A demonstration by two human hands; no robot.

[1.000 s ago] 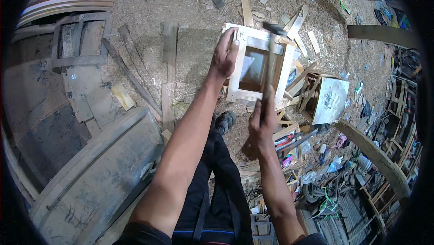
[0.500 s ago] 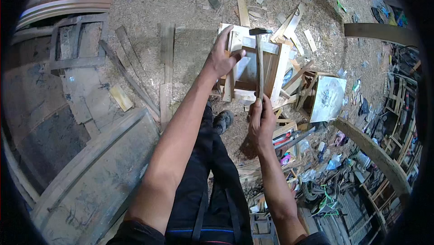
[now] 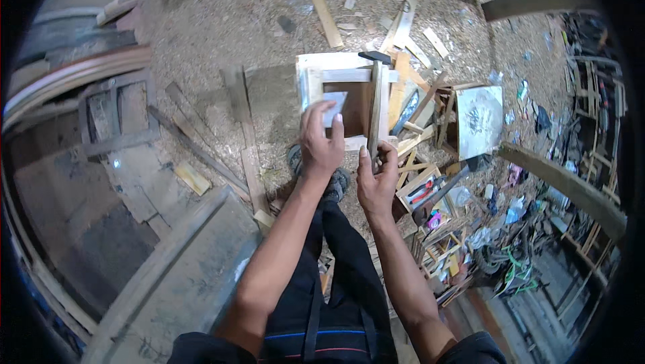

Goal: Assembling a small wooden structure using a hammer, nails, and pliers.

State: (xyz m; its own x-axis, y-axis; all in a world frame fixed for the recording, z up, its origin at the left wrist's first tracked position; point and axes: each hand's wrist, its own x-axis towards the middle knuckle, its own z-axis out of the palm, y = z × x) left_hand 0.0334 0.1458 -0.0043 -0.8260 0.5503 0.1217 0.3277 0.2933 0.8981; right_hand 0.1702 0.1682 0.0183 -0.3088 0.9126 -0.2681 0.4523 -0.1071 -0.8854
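My right hand (image 3: 377,179) is wrapped round the lower end of a wooden-handled hammer (image 3: 375,105). Its dark metal head points away from me, over the far right part of a pale wooden box frame (image 3: 311,85). That box stands on the ground just beyond my feet, with a hollow middle and a light grey patch inside it. Over the near left side of the box hovers my left hand (image 3: 320,145), fingers bent and thumb apart, with nothing visible in it. Whether its fingertips touch the box cannot be made out.
Loose wood strips (image 3: 324,13) lie on the shavings-covered ground beyond the box. At the right are a second box with a whitish panel (image 3: 479,122), a small wooden tool tray (image 3: 423,186) and a curved beam (image 3: 564,186). A large wooden panel (image 3: 181,283) lies at the near left.
My left hand has let go of the box's left upright and come nearer to me. The hammer stays in my right hand. The whole view has shifted, and the box appears more to the left.
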